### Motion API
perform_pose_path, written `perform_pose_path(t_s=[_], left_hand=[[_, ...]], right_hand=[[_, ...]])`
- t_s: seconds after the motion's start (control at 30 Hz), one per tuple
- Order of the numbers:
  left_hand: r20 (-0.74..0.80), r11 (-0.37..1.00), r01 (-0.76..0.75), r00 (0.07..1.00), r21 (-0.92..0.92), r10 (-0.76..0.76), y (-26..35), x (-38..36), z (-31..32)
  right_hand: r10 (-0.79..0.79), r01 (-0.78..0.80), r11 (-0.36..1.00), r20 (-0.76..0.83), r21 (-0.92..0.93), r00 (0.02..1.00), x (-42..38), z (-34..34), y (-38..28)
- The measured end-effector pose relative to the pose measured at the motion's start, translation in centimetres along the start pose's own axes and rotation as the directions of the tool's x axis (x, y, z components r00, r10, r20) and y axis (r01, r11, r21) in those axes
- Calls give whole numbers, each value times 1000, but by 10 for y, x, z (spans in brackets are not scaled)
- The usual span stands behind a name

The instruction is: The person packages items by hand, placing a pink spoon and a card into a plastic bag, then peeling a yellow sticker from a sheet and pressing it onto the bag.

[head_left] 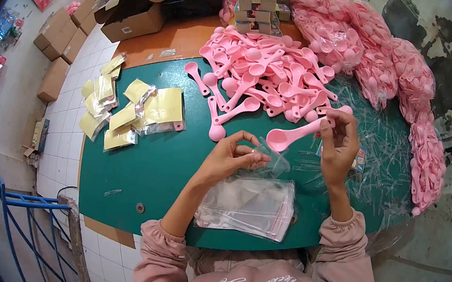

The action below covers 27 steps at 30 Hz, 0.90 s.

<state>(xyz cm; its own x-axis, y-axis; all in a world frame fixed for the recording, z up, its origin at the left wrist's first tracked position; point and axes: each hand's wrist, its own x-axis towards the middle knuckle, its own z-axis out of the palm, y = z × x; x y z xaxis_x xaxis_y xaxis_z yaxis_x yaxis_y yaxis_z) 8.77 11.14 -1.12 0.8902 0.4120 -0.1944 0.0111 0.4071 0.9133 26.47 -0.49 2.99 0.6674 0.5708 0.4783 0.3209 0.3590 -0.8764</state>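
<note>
My right hand (pixel 339 147) pinches a pink measuring spoon (pixel 298 134) by its handle, and the bowl points left toward my other hand. The fingers of my left hand (pixel 235 156) are closed on a small clear plastic bag (pixel 279 164), which hangs just under the spoon's bowl. Below both hands lies a stack of clear plastic bags (pixel 246 203) near the table's front edge. A large heap of loose pink spoons (pixel 269 70) covers the table beyond my hands. A small printed card stack (pixel 359 160) is partly hidden behind my right hand.
Filled packets with yellow cards (pixel 165 105) lie on the left of the green table (pixel 172 159). Big bags of pink spoons (pixel 372 69) line the right side. Clear plastic strips (pixel 375 155) litter the right. Behind stand banded card stacks (pixel 255 5) and an open carton (pixel 134 17).
</note>
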Motion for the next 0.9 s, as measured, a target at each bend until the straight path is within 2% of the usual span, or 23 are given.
perform_pose_path(t_s=[0.13,0.23,0.3,0.37,0.4,0.47,0.6,0.67,0.8,0.9], left_hand=[[3,1000,-23,1000,0,23,-1,1,-2],[-3,999,-5,1000,54,5,-1,0,-2],[7,988,36,999,152,-37,-2,0,-3],[-13,991,36,999,128,-35,-6,2,0],[-34,994,35,999,103,-32,-6,3,1],[-27,995,31,999,92,-28,-4,1,1],[-69,996,25,997,86,-19,-4,1,0],[-61,997,19,998,81,-14,-6,2,-1],[-32,995,29,999,94,-26,-4,1,2],[-46,996,46,998,79,-43,-4,0,2]], right_hand=[[11,-9,1000,76,-25,997,-4,-1,5],[39,-31,998,129,-62,991,-5,1,5],[58,-46,996,159,-79,986,-5,1,5],[71,-49,993,204,-112,976,-5,0,5],[70,-48,993,201,-110,977,-4,0,3],[51,-50,998,35,-37,998,0,-1,-3],[78,-77,997,79,-7,994,-2,-2,-1],[56,-37,992,156,-125,986,-4,2,1],[88,-73,993,172,-94,981,-2,-1,1],[118,-113,992,122,-48,986,-1,-2,-2]])
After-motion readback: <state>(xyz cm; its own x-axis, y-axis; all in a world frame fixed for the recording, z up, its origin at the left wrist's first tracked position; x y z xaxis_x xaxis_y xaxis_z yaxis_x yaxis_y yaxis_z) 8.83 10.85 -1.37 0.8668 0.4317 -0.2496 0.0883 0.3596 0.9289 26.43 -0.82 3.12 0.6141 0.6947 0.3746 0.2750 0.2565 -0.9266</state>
